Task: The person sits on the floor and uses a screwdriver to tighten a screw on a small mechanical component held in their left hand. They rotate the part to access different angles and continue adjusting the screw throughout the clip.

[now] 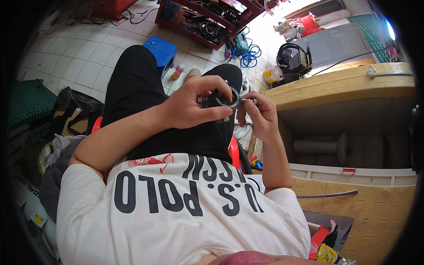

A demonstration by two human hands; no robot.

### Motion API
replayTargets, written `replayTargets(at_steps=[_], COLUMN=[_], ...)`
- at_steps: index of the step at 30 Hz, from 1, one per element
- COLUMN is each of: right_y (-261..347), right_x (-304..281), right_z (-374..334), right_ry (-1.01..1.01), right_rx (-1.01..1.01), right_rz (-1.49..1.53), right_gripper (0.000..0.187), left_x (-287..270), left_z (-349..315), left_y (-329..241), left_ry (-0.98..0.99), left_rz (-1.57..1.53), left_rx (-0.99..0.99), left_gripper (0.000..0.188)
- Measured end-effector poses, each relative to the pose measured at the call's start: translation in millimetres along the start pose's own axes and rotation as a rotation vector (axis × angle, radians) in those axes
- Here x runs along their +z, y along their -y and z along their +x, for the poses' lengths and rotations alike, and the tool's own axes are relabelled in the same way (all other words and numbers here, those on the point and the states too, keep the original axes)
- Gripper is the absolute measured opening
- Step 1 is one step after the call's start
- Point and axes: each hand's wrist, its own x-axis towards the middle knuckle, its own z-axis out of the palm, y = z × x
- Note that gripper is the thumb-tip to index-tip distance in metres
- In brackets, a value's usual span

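Note:
Above my lap, my left hand (191, 102) is wrapped round a round metal collar (237, 98), with the thumb along its lower edge and a finger bent over its opening. Several bolts stick out from the collar's rim; one bolt head (200, 100) shows by the left palm. On the right side of the collar, my right hand (264, 118) pinches another bolt (251, 101) between thumb and fingertips. The fingers partly cover the collar, so its inside is hard to make out.
A blue stool (160, 52) and a bottle with pink liquid (177, 72) stand on the tiled floor ahead. Beyond is a red tool rack (190, 28). To the right are a yellow padded ledge (335, 84) and an open recess (371, 128). A white bucket (272, 74) stands beyond.

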Motion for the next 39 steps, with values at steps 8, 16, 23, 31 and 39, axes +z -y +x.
replayTargets(at_steps=[8,16,23,31,39], right_y=[-3.7,-7.2,-6.6,-8.7,-7.7], right_x=[-1.3,1.9,1.1,1.2,1.6], right_z=[-0.6,-0.2,-1.1,-0.6,-1.1], right_ry=[0.002,-0.021,-0.011,-0.009,-0.011], right_rx=[-0.005,-0.010,-0.007,-0.008,-0.002], right_rz=[-0.003,0.005,0.030,0.030,0.021], right_gripper=[0.023,0.023,0.022,0.021,0.020], left_x=[0.3,-0.2,1.0,0.3,0.8], left_z=[-0.4,-1.1,-0.9,-1.1,-1.2], left_y=[3.2,3.0,1.4,1.5,4.2], left_ry=[0.005,0.006,-0.001,0.000,0.002], left_rz=[-0.013,0.004,0.003,0.027,0.022], left_rx=[-0.005,-0.004,0.000,0.007,0.008], left_gripper=[0.024,0.024,0.024,0.025,0.025])
